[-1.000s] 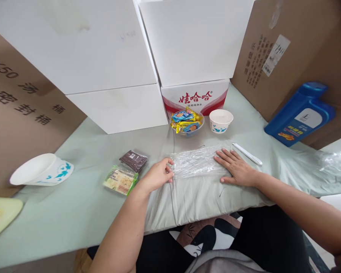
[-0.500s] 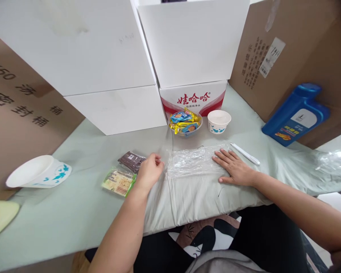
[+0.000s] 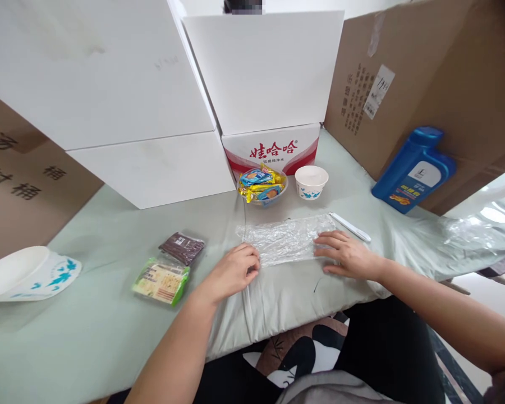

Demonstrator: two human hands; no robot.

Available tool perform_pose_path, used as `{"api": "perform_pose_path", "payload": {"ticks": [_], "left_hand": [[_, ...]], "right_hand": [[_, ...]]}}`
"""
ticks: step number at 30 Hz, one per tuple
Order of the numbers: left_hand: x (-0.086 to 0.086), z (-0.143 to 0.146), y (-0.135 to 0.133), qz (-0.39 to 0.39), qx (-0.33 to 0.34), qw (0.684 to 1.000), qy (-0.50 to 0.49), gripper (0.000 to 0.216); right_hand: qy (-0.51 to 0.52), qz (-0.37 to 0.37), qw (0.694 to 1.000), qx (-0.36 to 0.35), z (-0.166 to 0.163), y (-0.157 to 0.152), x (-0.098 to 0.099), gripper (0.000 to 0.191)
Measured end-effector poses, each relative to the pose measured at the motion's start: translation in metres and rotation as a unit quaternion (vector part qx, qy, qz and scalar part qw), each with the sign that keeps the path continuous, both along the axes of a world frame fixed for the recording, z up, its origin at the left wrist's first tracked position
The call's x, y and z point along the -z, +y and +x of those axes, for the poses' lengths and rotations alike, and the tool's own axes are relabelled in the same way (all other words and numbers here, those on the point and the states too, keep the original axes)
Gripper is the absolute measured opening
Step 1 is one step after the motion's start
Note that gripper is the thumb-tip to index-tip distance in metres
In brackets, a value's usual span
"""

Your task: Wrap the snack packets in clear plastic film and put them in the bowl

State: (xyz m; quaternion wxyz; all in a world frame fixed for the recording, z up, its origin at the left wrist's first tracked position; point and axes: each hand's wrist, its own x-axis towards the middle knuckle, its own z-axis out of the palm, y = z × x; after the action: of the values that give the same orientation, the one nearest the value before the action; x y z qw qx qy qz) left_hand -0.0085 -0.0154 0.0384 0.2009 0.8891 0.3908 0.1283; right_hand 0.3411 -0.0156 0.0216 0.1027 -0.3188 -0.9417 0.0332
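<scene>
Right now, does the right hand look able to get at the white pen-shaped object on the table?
Probably yes: the right hand, spread by the right end of the clear plastic sheet, is close to the white pen-shaped object, and nothing visible stands between them.

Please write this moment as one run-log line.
left hand: curled at left end of plastic sheet | right hand: over its right end | plastic sheet: crinkled

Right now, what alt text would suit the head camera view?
A person's left hand and right hand are at opposite ends of crinkled clear plastic on a cloth-covered table. Beyond sit wrapped snacks in a bowl, a paper bowl and white boxes.
</scene>
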Motion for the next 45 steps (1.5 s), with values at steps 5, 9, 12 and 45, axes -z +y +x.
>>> {"api": "perform_pose_path", "payload": {"ticks": [5, 9, 12, 45], "left_hand": [[-0.006, 0.000, -0.004, -0.015, -0.010, 1.000, 0.019, 0.017], [-0.011, 0.002, -0.009, -0.038, -0.038, 0.998, 0.017, 0.015], [-0.012, 0.003, -0.010, -0.041, -0.034, 0.998, 0.041, 0.006], [0.023, 0.033, -0.027, 0.106, 0.056, 0.990, 0.076, 0.072]], "right_hand": [[0.045, 0.002, 0.999, 0.021, 0.006, -0.012, 0.007, 0.031], [0.056, 0.013, 0.998, 0.034, 0.005, -0.019, 0.002, 0.031], [0.077, 0.013, 0.997, 0.030, 0.004, -0.023, -0.002, 0.026], [-0.037, -0.032, 0.998, -0.027, -0.037, -0.029, 0.010, 0.094]]}}
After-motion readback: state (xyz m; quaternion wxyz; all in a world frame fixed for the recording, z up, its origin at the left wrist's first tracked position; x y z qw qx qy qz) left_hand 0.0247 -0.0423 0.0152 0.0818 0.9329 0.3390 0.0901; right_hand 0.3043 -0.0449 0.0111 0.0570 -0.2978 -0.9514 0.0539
